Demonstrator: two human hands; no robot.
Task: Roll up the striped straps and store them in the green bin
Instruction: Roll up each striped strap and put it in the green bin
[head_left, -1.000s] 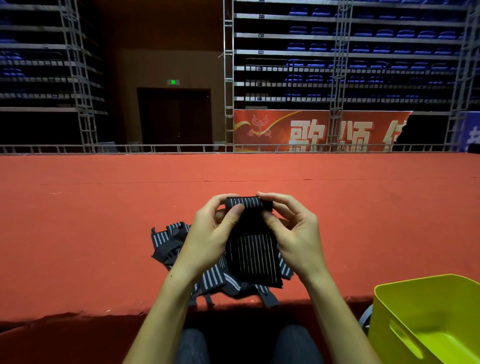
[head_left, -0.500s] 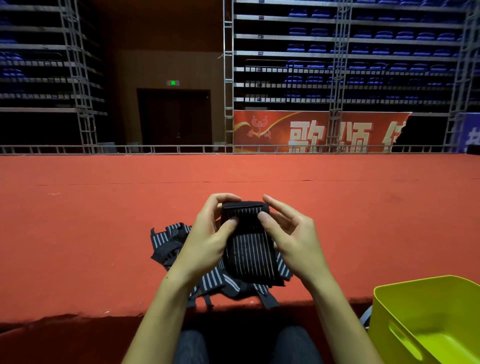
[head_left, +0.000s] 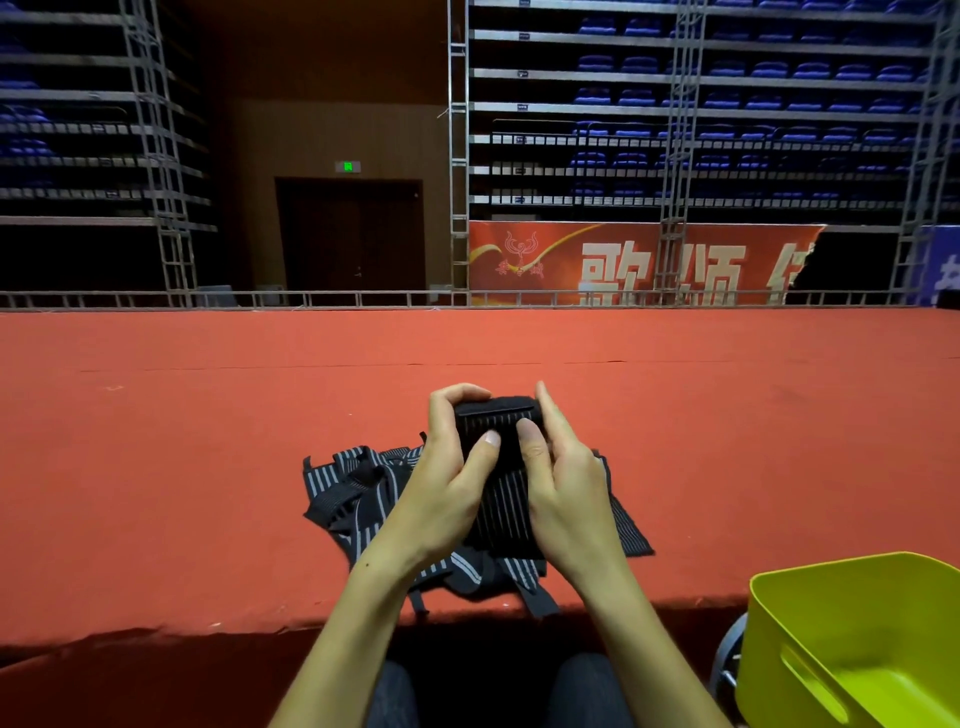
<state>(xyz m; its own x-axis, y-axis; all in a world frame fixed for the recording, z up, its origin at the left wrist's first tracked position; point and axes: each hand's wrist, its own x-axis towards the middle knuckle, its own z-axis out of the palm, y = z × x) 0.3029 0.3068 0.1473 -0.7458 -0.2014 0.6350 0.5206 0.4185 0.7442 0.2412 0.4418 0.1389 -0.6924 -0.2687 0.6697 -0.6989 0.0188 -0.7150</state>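
Head view, centre of frame: left hand (head_left: 451, 483) and right hand (head_left: 563, 486) closed on either side of one striped strap (head_left: 503, 470), fingers curled over its rolled top end, both thumbs pressed on its front face; loose tail hanging down between the wrists. Directly beneath, lower centre: pile of further straps (head_left: 363, 486) spread on the red carpet (head_left: 208, 441), near its front edge. Lower right corner: green bin (head_left: 857, 644), open side up, well apart from the hands.
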